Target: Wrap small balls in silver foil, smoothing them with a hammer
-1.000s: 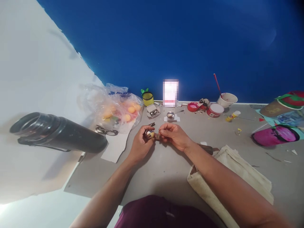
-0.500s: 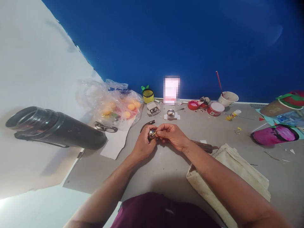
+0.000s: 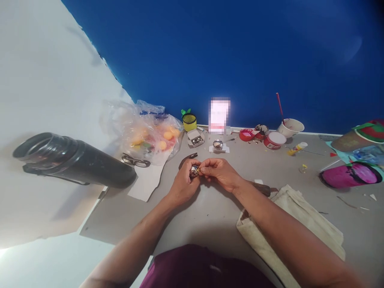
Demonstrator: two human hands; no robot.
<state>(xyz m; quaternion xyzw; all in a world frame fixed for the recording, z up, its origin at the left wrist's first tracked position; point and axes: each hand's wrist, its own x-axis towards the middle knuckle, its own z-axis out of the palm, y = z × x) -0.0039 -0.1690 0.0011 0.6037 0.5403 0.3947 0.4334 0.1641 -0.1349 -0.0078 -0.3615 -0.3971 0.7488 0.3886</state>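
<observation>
We hold a small shiny ball (image 3: 194, 171) just above the table (image 3: 210, 216), at the middle of our reach and between both hands. The left hand (image 3: 182, 183) grasps it from the left, fingers curled round it and thumb on top. The right hand (image 3: 222, 174) is clenched into a pinch, thumb and forefinger pressed to the ball's right side. We cannot tell whether a small piece sits between those fingertips.

A second ago the ball sat further left in the left hand, with a brownish bit showing between the hands. Now that gap has closed: the right fingertips are touching the ball and the brownish bit is hidden. We judge the work has gone from holding to fine fingertip handling on the ball's surface.

Just behind the left hand lies a dark tool (image 3: 187, 157). Further back, a second ball (image 3: 218, 144) rests on a paper scrap, with a small box (image 3: 196, 139) and a yellow cup (image 3: 189, 122) near it. A bag (image 3: 150, 134) and a black tube (image 3: 78, 163) lie to the left. A cloth (image 3: 303, 226) lies under the right forearm. Well to the right stand a white cup (image 3: 290, 127), a tub (image 3: 274, 140) and a magenta piece (image 3: 349, 175).
</observation>
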